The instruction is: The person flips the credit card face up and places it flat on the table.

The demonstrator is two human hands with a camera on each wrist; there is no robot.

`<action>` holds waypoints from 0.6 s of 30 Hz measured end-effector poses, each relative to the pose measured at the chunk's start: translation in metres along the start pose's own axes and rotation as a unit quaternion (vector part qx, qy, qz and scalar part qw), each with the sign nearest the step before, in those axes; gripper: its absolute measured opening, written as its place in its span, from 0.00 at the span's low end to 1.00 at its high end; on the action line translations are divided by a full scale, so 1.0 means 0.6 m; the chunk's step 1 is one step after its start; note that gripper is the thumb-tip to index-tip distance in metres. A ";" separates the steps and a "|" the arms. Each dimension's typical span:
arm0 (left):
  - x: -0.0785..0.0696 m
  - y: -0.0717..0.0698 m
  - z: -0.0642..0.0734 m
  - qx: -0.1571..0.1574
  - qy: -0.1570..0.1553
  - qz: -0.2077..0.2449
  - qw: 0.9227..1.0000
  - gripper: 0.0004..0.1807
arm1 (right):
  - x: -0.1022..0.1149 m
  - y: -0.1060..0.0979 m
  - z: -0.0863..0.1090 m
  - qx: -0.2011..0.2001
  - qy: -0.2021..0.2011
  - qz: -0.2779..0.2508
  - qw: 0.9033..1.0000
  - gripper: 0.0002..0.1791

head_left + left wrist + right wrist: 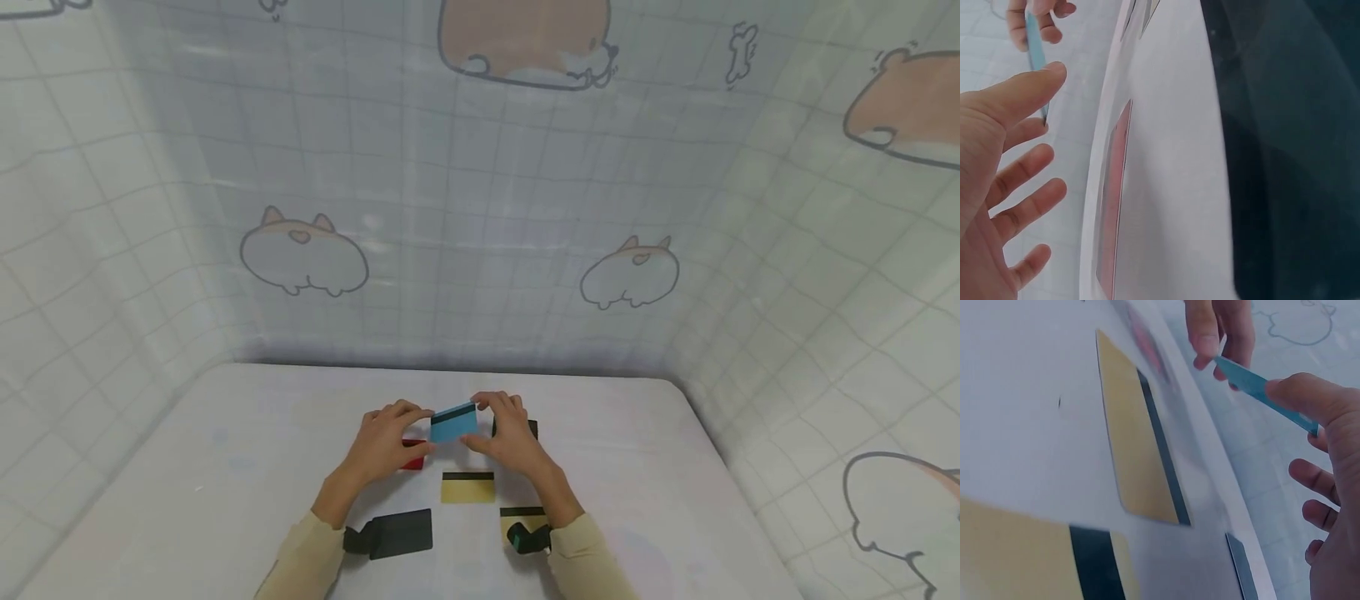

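White, grid-lined backdrop with cartoon dogs (480, 325) standing behind a white, round-cornered tabletop (315, 392); over the table, the left hand (384, 442) and right hand (512, 437) face each other, thumb and forefinger of each pinching one end of a light-blue, rectangular, plastic-looking card (453, 427), the remaining fingers apart and clear of it. The card is raised off the surface between the hands, its right end higher in the head view. Below it lie a plain dark rectangular card (403, 533) near the left forearm, a gold rectangular card (468, 490) with a black stripe at the centre, and a similar gold card (519, 518) partly hidden by the right wrist; a dark card (532, 428) shows behind the right hand and a red card (413, 463) beneath the left. Good handling here seems to call for light, equal pressure at both ends, since squeezing inward could bow so thin a piece; the hands are best moved as one, wrists kept clear of the cards below, and fingertips kept to the corners, leaving the black stripe (453, 414) uncovered
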State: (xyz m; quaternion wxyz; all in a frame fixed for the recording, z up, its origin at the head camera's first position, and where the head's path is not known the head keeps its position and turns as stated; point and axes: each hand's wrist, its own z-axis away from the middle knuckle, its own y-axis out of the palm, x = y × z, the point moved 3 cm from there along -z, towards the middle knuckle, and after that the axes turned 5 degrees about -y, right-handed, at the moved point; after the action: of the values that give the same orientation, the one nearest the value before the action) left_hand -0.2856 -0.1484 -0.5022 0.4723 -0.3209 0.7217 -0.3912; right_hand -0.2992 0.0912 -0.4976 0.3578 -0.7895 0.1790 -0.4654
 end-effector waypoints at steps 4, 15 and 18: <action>0.000 0.003 -0.001 -0.007 0.004 0.005 1.000 0.31 | 0.005 0.001 0.000 -0.015 -0.003 -0.036 0.999 0.35; -0.005 0.018 -0.007 0.006 0.012 0.036 0.999 0.28 | -0.005 0.007 0.006 -0.009 0.010 -0.112 0.994 0.35; -0.005 0.018 -0.011 0.001 0.011 0.039 0.999 0.29 | -0.009 0.010 0.001 -0.004 0.004 -0.120 0.993 0.37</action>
State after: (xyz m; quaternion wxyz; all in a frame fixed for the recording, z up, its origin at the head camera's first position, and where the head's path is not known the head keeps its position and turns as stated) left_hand -0.2914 -0.1391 -0.5084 0.4796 -0.2881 0.7383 -0.3766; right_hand -0.3012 0.0909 -0.5053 0.2953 -0.8048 0.0860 -0.5076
